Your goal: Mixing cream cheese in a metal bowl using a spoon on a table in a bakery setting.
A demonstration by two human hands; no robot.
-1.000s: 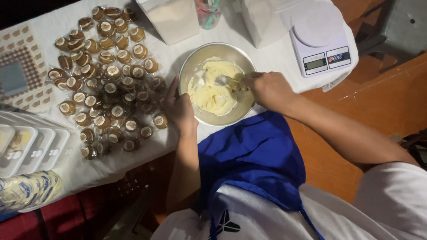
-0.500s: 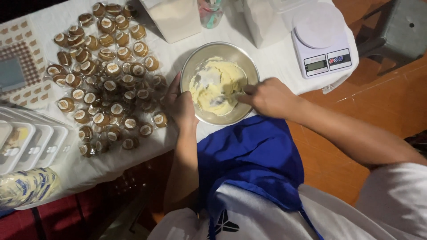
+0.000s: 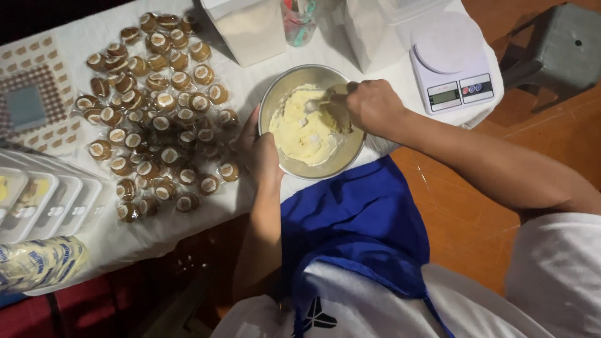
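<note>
Right hand fisted around metal spoon, working pale yellow creamy mixture in round steel bowl at table edge. Left hand clasps bowl rim, steadying. Mixing step, seemingly; further strokes need firm bracing.

A matt, brushed-metal bowl is seen – pale, rough-whipped cream inside; glossy plastic wrappers cover the sweets.

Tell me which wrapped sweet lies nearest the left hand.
The wrapped sweet at the pile's lower right edge, just beside the left hand at the bowl.
</note>
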